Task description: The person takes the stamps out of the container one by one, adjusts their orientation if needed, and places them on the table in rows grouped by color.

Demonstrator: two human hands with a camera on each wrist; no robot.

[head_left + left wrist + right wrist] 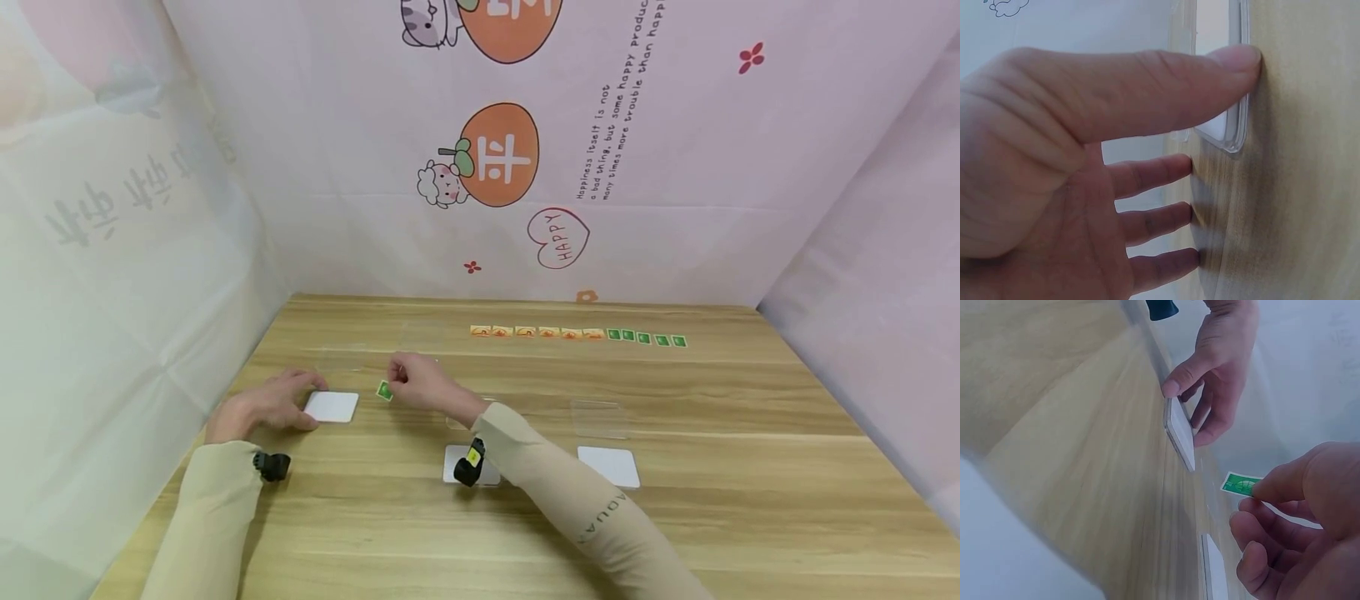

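Observation:
On the left of the table [360,525], my left hand [273,402] holds the left edge of a flat clear case with a white inside [333,407], thumb on the near side. In the left wrist view the thumb lies on the rim of the case [1241,125] and three fingertips touch the wood; the index finger is hidden. My right hand [423,382] pinches a small green stamp with a white border [1239,484] between thumb and finger, just right of that case and above the table.
A row of orange stamps [525,332] and green stamps [643,338] lies at the back. Two more white-filled cases, one middle [457,467] and one right [609,467], lie nearer. Clear lids [600,419] lie behind the cases. Printed cloth [360,167] hangs around the table.

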